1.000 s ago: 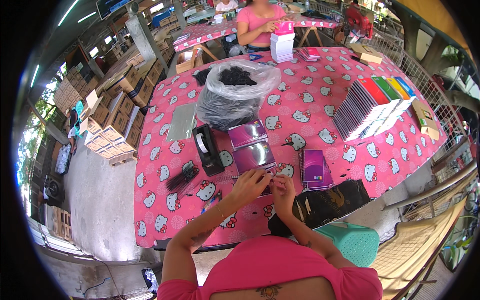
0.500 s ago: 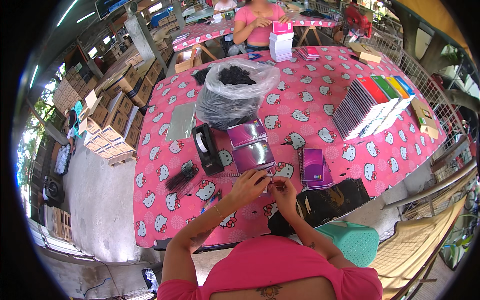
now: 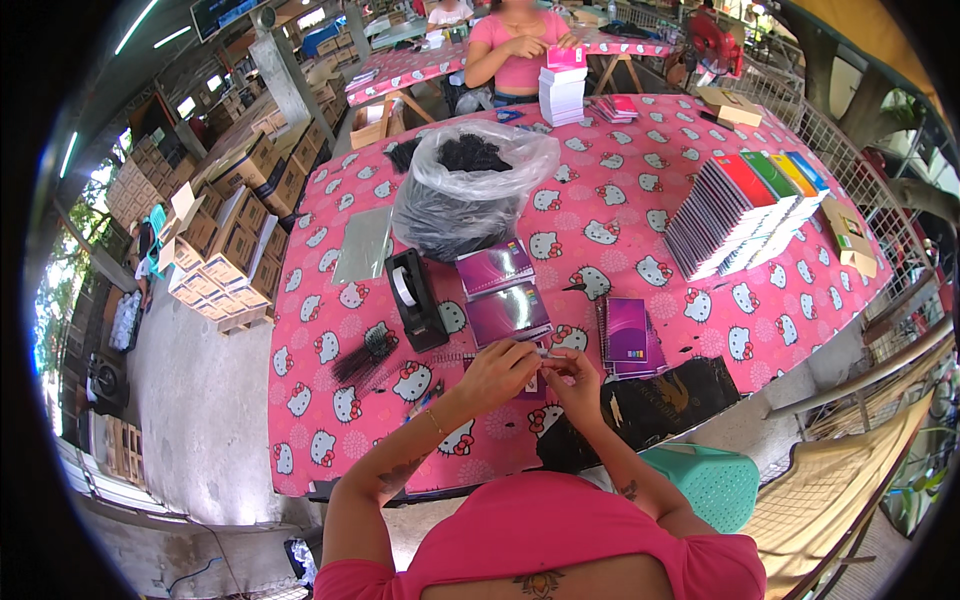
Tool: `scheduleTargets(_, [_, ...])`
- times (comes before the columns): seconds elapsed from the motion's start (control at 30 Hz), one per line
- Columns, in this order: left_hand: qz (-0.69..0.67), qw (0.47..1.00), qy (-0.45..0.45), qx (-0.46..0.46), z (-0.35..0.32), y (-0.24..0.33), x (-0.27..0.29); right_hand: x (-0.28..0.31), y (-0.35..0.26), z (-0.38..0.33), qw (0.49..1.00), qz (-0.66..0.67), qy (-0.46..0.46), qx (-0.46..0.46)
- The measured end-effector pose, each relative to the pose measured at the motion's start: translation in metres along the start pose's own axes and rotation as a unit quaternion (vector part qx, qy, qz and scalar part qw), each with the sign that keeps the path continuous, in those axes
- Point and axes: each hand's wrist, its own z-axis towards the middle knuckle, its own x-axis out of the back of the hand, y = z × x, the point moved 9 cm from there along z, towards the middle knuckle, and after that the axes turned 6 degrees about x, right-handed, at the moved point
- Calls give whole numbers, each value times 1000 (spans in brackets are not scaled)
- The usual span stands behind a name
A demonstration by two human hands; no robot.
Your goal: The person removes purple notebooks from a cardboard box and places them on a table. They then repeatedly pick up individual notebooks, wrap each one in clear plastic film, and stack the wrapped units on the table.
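Note:
My left hand (image 3: 500, 372) is closed at the edge of a small purple notebook (image 3: 530, 390), which is mostly hidden under the hands. A thin dark spiral coil (image 3: 450, 356) sticks out to the left of that hand. Close beside it, my right hand (image 3: 574, 382) pinches at the notebook's right end; what its fingers grip is too small to make out. Just beyond the hands lie purple notebooks (image 3: 508, 312) with shiny covers. To the right is a small stack of spiral-bound purple notebooks (image 3: 627, 332).
A black tape dispenser (image 3: 417, 305) and a bundle of black coils (image 3: 367, 355) are at left. Behind stands a clear bag (image 3: 450, 215) of black coils. Stacked colourful notebooks (image 3: 735, 215) rise at right; a black flat piece (image 3: 660, 405) lies near the front edge. Another person works across the table.
My right hand has turned slightly, its fingers shifting at the notebook's end. My left hand stays almost in place. The person opposite has moved a hand a little.

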Motion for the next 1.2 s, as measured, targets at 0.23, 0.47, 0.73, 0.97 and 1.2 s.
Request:
scheduleTargets(0.23, [-38,999,-9,37,3,-6,-1,-6,-35,4,970,-167,56,170])
scheduleTargets(0.47, [-63,995,2,71,5,-9,9,-13,-33,16,973,-206,-10,102])
scheduleTargets(0.73, [-40,997,25,60,-1,-10,5,-12,11,12,999,-27,-23,-37])
scheduleTargets(0.97, [-103,988,11,118,-2,-20,7,-11,20,8,1000,-7,-9,10])
scheduleTargets(1.2, [-128,979,-3,157,3,-21,8,-15,5,8,1000,-6,-20,16])
